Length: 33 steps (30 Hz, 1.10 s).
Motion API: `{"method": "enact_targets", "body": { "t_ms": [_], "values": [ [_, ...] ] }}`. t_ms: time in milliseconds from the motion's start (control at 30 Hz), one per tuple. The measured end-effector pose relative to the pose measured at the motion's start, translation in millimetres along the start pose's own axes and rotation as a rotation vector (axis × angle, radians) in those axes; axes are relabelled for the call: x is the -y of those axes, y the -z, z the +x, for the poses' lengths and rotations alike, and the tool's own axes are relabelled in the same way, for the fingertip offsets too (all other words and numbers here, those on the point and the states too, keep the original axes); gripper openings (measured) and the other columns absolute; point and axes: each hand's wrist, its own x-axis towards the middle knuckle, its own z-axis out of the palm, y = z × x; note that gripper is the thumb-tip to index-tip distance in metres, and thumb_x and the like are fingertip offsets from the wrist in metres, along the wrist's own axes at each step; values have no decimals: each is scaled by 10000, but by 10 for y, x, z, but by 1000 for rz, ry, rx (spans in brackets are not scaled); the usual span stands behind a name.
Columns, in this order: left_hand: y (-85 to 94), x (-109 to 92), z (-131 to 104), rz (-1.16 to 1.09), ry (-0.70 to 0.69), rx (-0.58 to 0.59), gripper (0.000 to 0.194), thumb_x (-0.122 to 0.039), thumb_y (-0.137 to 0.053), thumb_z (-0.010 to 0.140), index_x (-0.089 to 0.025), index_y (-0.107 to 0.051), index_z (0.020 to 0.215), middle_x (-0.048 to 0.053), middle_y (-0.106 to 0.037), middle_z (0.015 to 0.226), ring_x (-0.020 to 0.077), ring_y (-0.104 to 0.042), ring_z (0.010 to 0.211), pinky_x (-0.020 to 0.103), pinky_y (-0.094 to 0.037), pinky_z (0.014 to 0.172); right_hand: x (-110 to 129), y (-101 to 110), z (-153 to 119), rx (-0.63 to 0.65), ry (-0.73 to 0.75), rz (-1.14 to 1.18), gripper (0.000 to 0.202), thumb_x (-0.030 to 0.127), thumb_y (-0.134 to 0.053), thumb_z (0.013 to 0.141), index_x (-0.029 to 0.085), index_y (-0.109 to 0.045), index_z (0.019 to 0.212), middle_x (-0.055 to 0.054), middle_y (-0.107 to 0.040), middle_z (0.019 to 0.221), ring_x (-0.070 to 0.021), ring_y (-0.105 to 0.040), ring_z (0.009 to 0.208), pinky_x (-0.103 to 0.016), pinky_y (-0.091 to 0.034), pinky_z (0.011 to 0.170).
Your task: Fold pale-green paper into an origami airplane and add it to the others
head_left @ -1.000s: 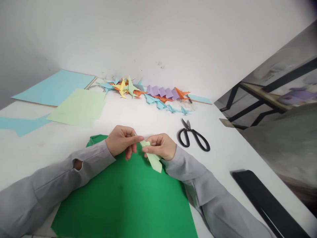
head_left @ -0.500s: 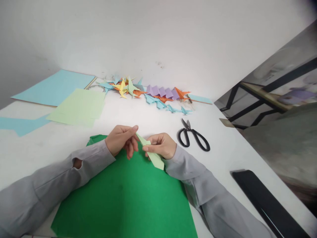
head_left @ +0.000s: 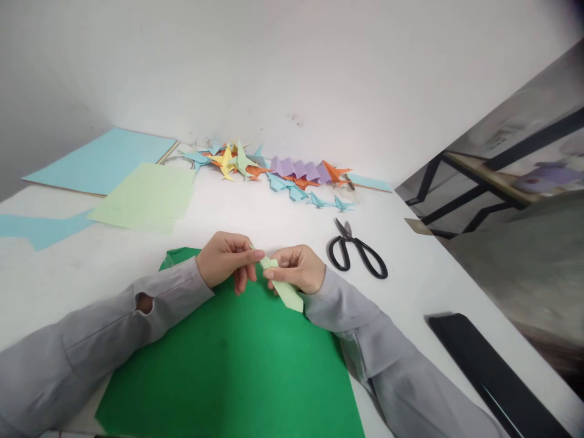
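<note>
A narrow piece of folded pale green paper [head_left: 288, 294] is held between my two hands, slanting from upper left to lower right. My left hand [head_left: 230, 258] pinches its thin upper tip between thumb and fingers. Around its middle, my right hand [head_left: 298, 267] is closed, the thumb lying on top and the fingers mostly hidden behind. Both hands are just above the far part of a large green sheet [head_left: 228, 365], which lies on the white table.
Black-handled scissors [head_left: 357, 248] lie to the right, partly spread. Folded paper figures [head_left: 237, 161] line the wall. Light green sheets [head_left: 146, 198] and a blue sheet [head_left: 100, 161] are at the left. A long black object [head_left: 488, 371] lies near the right edge.
My left thumb has slid down and right along the paper's thin tip, now covering more of it. My right hand keeps its grip in nearly the same place.
</note>
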Motion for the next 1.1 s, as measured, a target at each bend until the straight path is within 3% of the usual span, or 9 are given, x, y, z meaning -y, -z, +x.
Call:
{"method": "enact_targets", "body": {
  "t_ms": [467, 700, 967, 1100],
  "values": [
    [-11, -23, -7, -88, 45, -8, 342, -395, -648, 672, -98, -537, 543, 23, -613, 462, 112, -504, 273, 192, -396, 247, 8, 2, -1, -16, 27, 4, 316, 255, -825, 372, 103, -619, 557, 5, -604, 404, -77, -496, 302, -154, -379, 288],
    [-5, 3, 0, -117, 32, -31, 323, -378, -618, 695, -93, -553, 559, 40, -616, 459, 130, -510, 276, 210, -397, 250, 15, 1, 4, -7, 26, 4, 329, 306, -819, 389, 107, -615, 553, 1, -604, 406, -84, -504, 306, -167, -383, 297],
    [-18, 11, 4, -162, 42, -18, 446, -507, -522, 736, -91, -550, 576, 51, -610, 454, 144, -519, 279, 227, -403, 250, 4, -1, 8, -13, 26, -15, 335, 324, -819, 385, 110, -608, 532, -2, -605, 409, -81, -491, 300, -175, -366, 295],
    [-34, -1, 9, -113, 70, -40, 413, -475, -601, 684, -91, -540, 543, 40, -591, 421, 133, -501, 264, 214, -389, 239, -2, -8, 9, -8, 29, -36, 338, 335, -816, 393, 108, -608, 533, -2, -605, 410, -75, -482, 296, -174, -360, 298]
  ]
}}
